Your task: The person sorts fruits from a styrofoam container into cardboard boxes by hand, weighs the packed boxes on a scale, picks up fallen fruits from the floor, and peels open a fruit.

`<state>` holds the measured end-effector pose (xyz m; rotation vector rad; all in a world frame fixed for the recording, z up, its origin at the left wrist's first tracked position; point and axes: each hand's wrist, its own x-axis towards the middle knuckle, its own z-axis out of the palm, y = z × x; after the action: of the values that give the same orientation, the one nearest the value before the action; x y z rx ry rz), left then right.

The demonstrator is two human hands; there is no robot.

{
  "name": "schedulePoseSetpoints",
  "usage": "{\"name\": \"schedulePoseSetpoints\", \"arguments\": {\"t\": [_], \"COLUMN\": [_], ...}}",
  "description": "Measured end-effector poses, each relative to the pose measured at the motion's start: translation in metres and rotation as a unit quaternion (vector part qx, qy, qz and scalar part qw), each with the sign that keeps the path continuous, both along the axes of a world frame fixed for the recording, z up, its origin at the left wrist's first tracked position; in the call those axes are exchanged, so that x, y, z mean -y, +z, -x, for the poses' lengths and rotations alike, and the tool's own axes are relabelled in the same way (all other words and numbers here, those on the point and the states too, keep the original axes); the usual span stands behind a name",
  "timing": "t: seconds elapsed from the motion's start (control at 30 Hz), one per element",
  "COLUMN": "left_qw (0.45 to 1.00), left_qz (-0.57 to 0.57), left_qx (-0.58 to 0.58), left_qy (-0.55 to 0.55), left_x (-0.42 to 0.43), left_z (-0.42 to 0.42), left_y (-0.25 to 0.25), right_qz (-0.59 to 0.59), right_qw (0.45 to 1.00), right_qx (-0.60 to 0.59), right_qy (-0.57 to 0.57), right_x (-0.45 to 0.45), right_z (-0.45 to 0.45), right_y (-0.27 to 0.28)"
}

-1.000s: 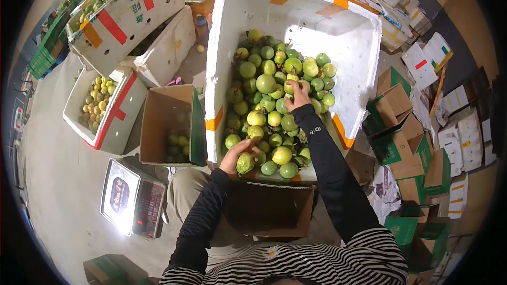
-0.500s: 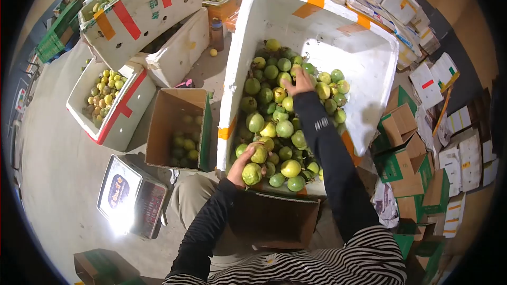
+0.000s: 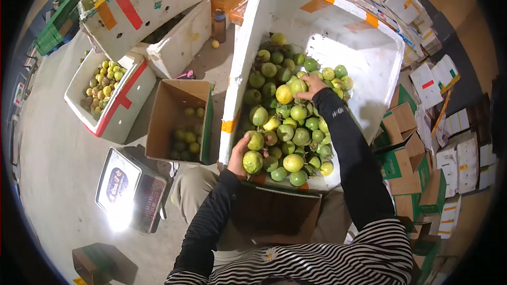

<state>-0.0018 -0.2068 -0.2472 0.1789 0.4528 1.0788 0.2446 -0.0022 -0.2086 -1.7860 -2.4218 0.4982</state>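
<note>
A large white foam box [image 3: 232,82] stands in front of me with many green and yellow passion fruits [image 3: 301,136] in it. At its near left corner my left hand [image 3: 239,159] is closed around passion fruits; a wrinkled yellow-green one [image 3: 253,162] shows in front of the palm, another just above. Deeper in the pile, my right hand [image 3: 313,86] has its fingers curled over a yellow-green passion fruit [image 3: 297,85]. A yellow passion fruit [image 3: 284,94] lies just left of its thumb. The right fingertips are partly hidden among the fruit.
Left of the foam box is a cardboard box [image 3: 174,100] with passion fruits at its bottom. An empty-looking carton [image 3: 274,219] sits at my lap. A metal scale [image 3: 129,187], a smaller foam box [image 3: 124,103] of riper fruit and stacked cartons [image 3: 406,163] surround me.
My right hand has shifted slightly right within the pile, and a yellow passion fruit now shows beside its thumb. My left hand still holds its fruits. The view has moved slightly.
</note>
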Motion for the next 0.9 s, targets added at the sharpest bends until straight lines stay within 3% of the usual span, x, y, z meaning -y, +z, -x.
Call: {"name": "schedulePoseSetpoints", "arguments": {"t": [0.03, 0.17, 0.27, 0.37, 0.4, 0.43, 0.5, 0.57, 0.63, 0.7, 0.73, 0.87, 0.9], "left_qw": [1.0, 1.0, 0.998, 0.992, 0.99, 0.988, 0.977, 0.982, 0.986, 0.99, 0.988, 0.986, 0.984], "left_qz": [0.006, -0.002, 0.047, 0.03, 0.057, 0.047, 0.04, 0.042, 0.027, -0.004, 0.002, 0.001, 0.001], "left_qx": [0.002, -0.005, 0.029, 0.097, 0.076, 0.087, 0.148, 0.131, 0.118, 0.109, 0.133, 0.162, 0.179], "left_qy": [0.006, 0.017, -0.004, -0.075, -0.104, -0.12, -0.148, -0.131, -0.113, -0.092, -0.084, -0.03, -0.02], "left_x": [0.0, 0.001, 0.005, 0.017, 0.022, 0.025, 0.027, 0.028, 0.024, 0.019, 0.015, 0.006, 0.006], "left_z": [-0.001, 0.0, -0.005, -0.018, -0.021, -0.024, -0.026, -0.023, -0.02, -0.018, -0.017, -0.011, -0.01], "left_y": [0.002, 0.004, 0.007, 0.01, 0.013, 0.011, 0.007, 0.014, 0.017, 0.015, 0.012, 0.014, 0.014], "right_qz": [-0.019, -0.008, 0.011, -0.028, 0.007, 0.015, -0.001, -0.134, -0.143, -0.01, 0.032, 0.058, 0.023], "right_qw": [0.999, 0.997, 0.979, 0.968, 0.962, 0.968, 0.938, 0.955, 0.979, 0.978, 0.964, 0.98, 0.989], "right_qx": [0.002, 0.052, -0.201, -0.246, -0.266, -0.229, -0.348, -0.252, -0.029, 0.135, 0.149, 0.12, -0.035], "right_qy": [-0.027, 0.058, 0.027, 0.036, 0.054, 0.103, 0.016, -0.074, -0.144, -0.158, -0.218, -0.148, -0.143], "right_x": [0.028, 0.119, 0.152, 0.181, 0.187, 0.191, 0.164, 0.095, 0.027, -0.006, -0.015, -0.033, -0.015], "right_z": [0.004, 0.005, -0.027, -0.013, -0.001, 0.013, 0.023, 0.005, -0.014, -0.012, -0.005, -0.019, -0.018], "right_y": [0.012, 0.01, -0.017, 0.002, 0.0, 0.011, 0.015, 0.003, -0.034, -0.06, -0.062, -0.078, -0.07]}}
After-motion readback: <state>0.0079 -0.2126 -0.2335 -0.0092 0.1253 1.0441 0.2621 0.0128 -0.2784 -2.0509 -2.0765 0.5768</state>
